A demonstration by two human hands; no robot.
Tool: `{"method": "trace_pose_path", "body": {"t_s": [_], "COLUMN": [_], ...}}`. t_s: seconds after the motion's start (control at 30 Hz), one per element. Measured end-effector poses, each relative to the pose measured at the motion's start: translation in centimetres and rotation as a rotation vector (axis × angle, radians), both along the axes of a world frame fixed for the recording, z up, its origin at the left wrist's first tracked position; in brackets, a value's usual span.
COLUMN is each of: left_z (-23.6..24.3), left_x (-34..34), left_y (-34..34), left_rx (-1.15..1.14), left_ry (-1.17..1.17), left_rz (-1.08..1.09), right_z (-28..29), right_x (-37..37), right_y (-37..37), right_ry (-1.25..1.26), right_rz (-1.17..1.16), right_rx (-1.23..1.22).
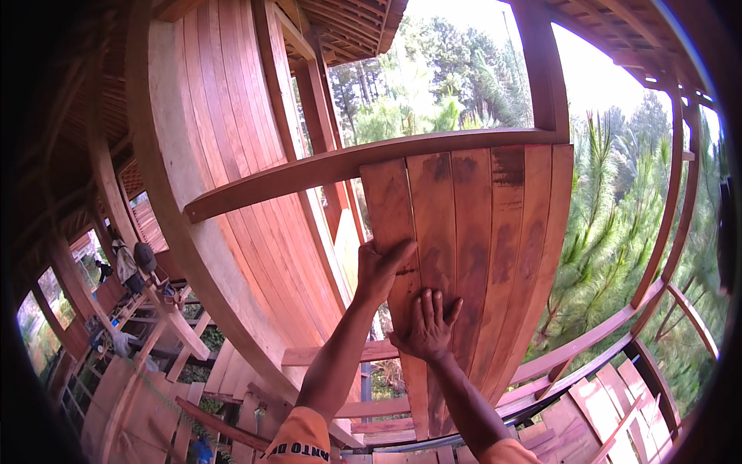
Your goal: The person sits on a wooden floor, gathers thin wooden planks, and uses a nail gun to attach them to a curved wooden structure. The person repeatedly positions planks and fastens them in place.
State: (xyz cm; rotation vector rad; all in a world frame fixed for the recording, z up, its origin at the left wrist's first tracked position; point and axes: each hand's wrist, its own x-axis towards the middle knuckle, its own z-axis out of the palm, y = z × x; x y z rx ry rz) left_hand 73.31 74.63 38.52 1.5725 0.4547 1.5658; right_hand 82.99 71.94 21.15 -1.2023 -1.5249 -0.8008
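Upright reddish-brown wooden planks point(471, 224) stand side by side under a curved-looking horizontal rail point(309, 174), forming a panel in front of me. My left hand point(379, 271) grips the outer edge of the leftmost plank point(389, 205), its thumb on the front face and its other fingers hidden behind the edge. Lower down, my right hand point(429, 325) lies flat against the planks with fingers spread. A narrow gap shows between the leftmost plank and its neighbour near the top. Dark stains mark several boards.
On the left rises a pale post point(178, 155) beside a finished plank wall point(239, 100). Lower cross rails point(379, 352) run behind the panel. Loose boards point(610, 410) cover the floor at the lower right. A cap and bags point(144, 257) hang at far left.
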Motion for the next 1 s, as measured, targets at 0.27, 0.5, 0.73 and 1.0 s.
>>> {"method": "trace_pose_path", "body": {"t_s": [0.27,0.5,0.73,1.0], "left_z": [-0.9,-0.5,-0.4,0.1], "left_x": [0.4,-0.1,0.1,-0.1], "left_y": [1.5,1.2,1.2,0.6], "left_rx": [0.040,0.004,-0.019,-0.071], "left_ry": [-0.023,0.015,0.026,0.072], "left_rz": [-0.021,-0.026,-0.004,-0.058], "right_z": [-0.3,0.1,0.1,-0.1], "right_x": [0.3,0.0,-0.3,-0.1], "right_y": [0.4,-0.1,0.0,0.2], "right_ry": [-0.092,-0.108,-0.103,-0.095], "right_rz": [-0.077,-0.087,-0.090,-0.081], "right_rx": [-0.012,-0.010,-0.032,-0.002]}}
